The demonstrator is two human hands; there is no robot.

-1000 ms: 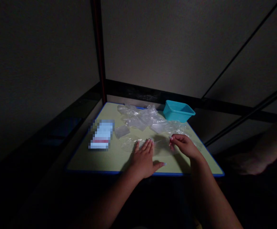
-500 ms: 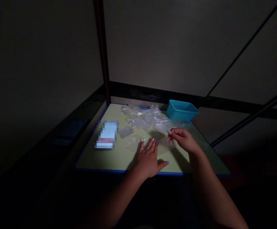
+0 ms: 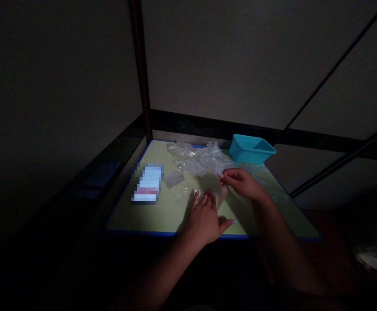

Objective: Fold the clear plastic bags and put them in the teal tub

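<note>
My left hand [image 3: 204,218] lies flat with fingers spread, pressing a thin clear plastic piece [image 3: 182,196] against the table. Just beyond it, my right hand [image 3: 242,183] is raised a little, thumb and fingertips pinched together. Clear plastic film [image 3: 222,196] rises from beside my left fingertips to this pinch; whether it joins the piece under my left hand, I cannot tell. A small flat clear packet [image 3: 174,179] rests to the left of the hands. Behind them, crumpled clear plastic bags [image 3: 201,160] are heaped.
A turquoise plastic basin [image 3: 252,150] stands at the table's back right corner. On the left lies a lit phone [image 3: 148,183], its screen blurred. The pale table [image 3: 133,222] has a blue edge and stands against dark-trimmed walls. The room is dim.
My right hand has moved left and slightly away from me, and film now shows lifted beneath its pinch. My left hand stays pressed flat. The view has shifted slightly.
</note>
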